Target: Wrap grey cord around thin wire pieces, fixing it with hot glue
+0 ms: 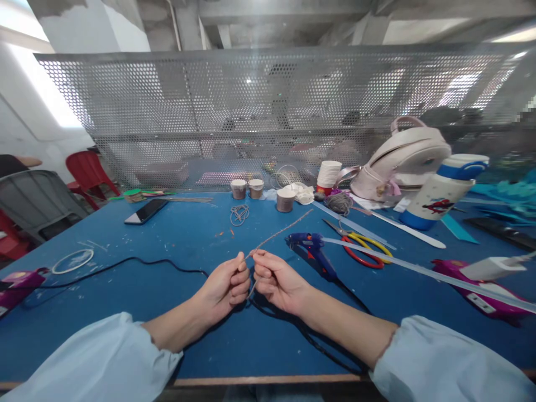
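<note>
Both hands meet above the table's near middle, fingers curled and thumbs pressed on forefingers. My right hand [276, 278] pinches a thin brown stem [285, 229] that looks wrapped in yarn; it reaches stiffly up to the right. Just beside it, my left hand [228, 286] is closed at the stem's lower end. A short grey strand [252, 290] hangs down between the two hands. Whether it is part of the stem I cannot tell. To the right of my hands lies a blue glue gun [312, 251], with red-and-yellow-handled pliers [362, 248] past it.
Black cable [167, 263] crosses the blue table [138, 324]. Farther back are a phone [146, 211], a loose grey cord [239, 215], several paper cups [285, 200] and a grey yarn bundle [338, 203]. At right stand a bottle [439, 195], a pink backpack [404, 156] and a purple power strip [473, 290].
</note>
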The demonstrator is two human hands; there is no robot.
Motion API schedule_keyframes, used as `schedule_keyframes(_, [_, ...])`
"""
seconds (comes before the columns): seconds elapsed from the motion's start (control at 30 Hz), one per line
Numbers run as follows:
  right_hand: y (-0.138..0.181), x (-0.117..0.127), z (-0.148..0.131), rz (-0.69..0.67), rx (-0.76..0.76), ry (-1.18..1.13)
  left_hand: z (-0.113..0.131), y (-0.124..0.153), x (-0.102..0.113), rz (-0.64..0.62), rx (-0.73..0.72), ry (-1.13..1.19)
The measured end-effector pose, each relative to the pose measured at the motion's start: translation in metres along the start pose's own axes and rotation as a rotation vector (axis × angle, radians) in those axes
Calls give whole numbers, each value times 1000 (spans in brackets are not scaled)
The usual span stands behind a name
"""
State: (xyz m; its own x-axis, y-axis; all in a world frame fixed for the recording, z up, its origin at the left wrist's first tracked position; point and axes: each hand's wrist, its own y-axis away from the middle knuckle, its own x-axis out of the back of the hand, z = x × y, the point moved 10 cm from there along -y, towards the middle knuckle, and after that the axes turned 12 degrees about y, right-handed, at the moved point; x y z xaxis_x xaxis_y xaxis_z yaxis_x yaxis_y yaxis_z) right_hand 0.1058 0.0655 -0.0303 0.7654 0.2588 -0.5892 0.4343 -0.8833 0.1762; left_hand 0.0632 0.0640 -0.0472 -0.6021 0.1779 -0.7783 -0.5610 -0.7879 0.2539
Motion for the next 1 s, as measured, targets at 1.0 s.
schedule_keyframes(1.0, [0, -2, -6, 40, 103, 246, -2, 5, 2, 70, 11, -135])
